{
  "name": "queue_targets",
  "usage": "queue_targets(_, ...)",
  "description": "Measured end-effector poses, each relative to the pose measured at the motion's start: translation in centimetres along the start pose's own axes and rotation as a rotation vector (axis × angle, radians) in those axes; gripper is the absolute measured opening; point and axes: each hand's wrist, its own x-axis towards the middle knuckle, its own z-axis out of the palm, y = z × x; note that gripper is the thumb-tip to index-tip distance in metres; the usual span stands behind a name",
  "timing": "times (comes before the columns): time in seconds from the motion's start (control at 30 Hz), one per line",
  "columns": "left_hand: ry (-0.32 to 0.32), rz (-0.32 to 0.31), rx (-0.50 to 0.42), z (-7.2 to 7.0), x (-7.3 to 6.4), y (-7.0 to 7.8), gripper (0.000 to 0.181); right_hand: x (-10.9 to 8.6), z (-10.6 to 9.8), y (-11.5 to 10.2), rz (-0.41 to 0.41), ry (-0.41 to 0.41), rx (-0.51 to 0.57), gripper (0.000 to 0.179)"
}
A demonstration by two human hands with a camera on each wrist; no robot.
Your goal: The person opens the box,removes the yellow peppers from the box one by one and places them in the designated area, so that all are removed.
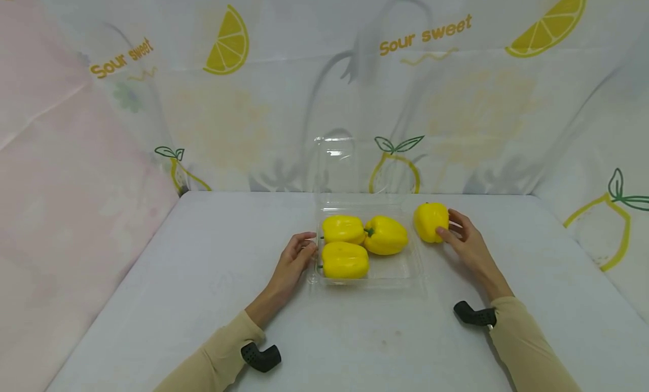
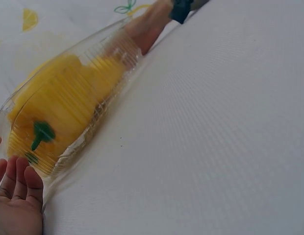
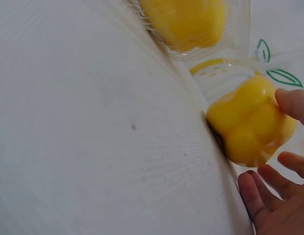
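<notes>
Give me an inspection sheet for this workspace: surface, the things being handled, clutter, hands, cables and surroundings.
Surface: white table, a few faint dark spots toward the front.
Things handled: clear plastic box, lid raised at the back, three yellow peppers inside; a fourth pepper outside, to the right.
Clutter: nothing seen.
Left hand: fingers at the box's left side.
Right hand: thumb against the fourth pepper, fingers close around it; firmness of grip unclear.
Cables: nothing seen.
Surroundings: pale cloth with lemon prints and "Sour sweet" lettering, shadows across it.
</notes>
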Motion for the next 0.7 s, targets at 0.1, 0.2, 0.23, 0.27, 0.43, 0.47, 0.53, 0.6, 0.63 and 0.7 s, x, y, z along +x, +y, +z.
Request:
queue_targets(0.1,0.0,-0.003,-0.007,-0.01,0.02,-0.03,0.033,-0.07,0.06,-0.12,-0.004,0.025,0.019,0.076)
queue_targets(0.2,0.0,0.001,-0.003,0.0,0.03,-0.06,0.034,-0.17,0.15,-0.21,-0.019,0.071,0.026,0.074)
queue_targets(0.23,0.001,-0.001,-0.004,0.0,0.0,-0.03,0.034,-0.19,0.16,-0.24,-0.031,0.092,0.029,0.072)
queue_targets(0.27,0.002,-0.002,-0.004,0.01,0.01,-0.02,0.035,-0.2,0.18,-0.26,-0.043,0.117,0.03,0.07)
queue_targets(0.43,0.004,-0.016,-0.004,-0.01,-0.02,-0.04,0.036,-0.16,0.33,-0.28,-0.13,0.228,0.068,0.061)
queue_targets(0.47,0.003,-0.015,-0.005,-0.02,0.0,-0.07,0.036,-0.14,0.37,-0.29,-0.144,0.24,0.085,0.06)
queue_targets(0.53,0.001,-0.003,0.002,-0.04,-0.01,-0.16,0.037,-0.09,0.43,-0.29,-0.171,0.255,0.12,0.059)
queue_targets(0.6,0.001,0.013,0.002,-0.06,-0.01,-0.25,0.036,-0.06,0.49,-0.34,-0.188,0.264,0.152,0.058)
queue_targets(0.63,-0.003,0.032,0.009,-0.08,-0.02,-0.33,0.037,-0.04,0.52,-0.37,-0.195,0.268,0.166,0.058)
queue_targets(0.7,-0.006,0.055,0.014,-0.07,-0.03,-0.4,0.037,-0.02,0.55,-0.45,-0.207,0.275,0.19,0.057)
